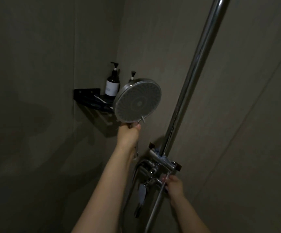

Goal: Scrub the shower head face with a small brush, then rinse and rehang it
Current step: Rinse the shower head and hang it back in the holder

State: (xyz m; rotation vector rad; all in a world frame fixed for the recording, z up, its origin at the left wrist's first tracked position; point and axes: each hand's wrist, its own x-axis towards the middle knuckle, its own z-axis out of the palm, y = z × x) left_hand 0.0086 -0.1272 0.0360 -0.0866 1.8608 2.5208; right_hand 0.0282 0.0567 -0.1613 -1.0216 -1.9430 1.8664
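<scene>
Closest to the camera are two bare forearms reaching up into a pretty dim shower corner. The right hand (pixel 174 186) is down low at the chrome mixer valve (pixel 155 167), fingers curled around what looks like a thin metal lever or rod sticking out under it, though it's dark enough that I can't tell exactly which part it's gripping. Just left of that hand there's a pale bluish thing (pixel 142 192) hanging below the valve, too blurry to call. The hose (pixel 137 152) loops past the valve up toward the other hand. The left hand (pixel 128 133) is higher up and further out, wrapped tight around the handle of the shower head (pixel 138 100), thumb on the near side. So the head is off its mount, held up in the air with the round nozzle face turned toward the camera and tilted a bit to the right. The chrome riser pipe (pixel 197 78) runs diagonally up from the valve to the top edge, right of the head and not touching it. Behind the head, in the corner, a black wall shelf (pixel 87 94) carries a dark pump bottle (pixel 112 83) with a white label, and a second pump top (pixel 132 74) pokes out from behind the head's rim. Grey walls (pixel 35 64) all round.
</scene>
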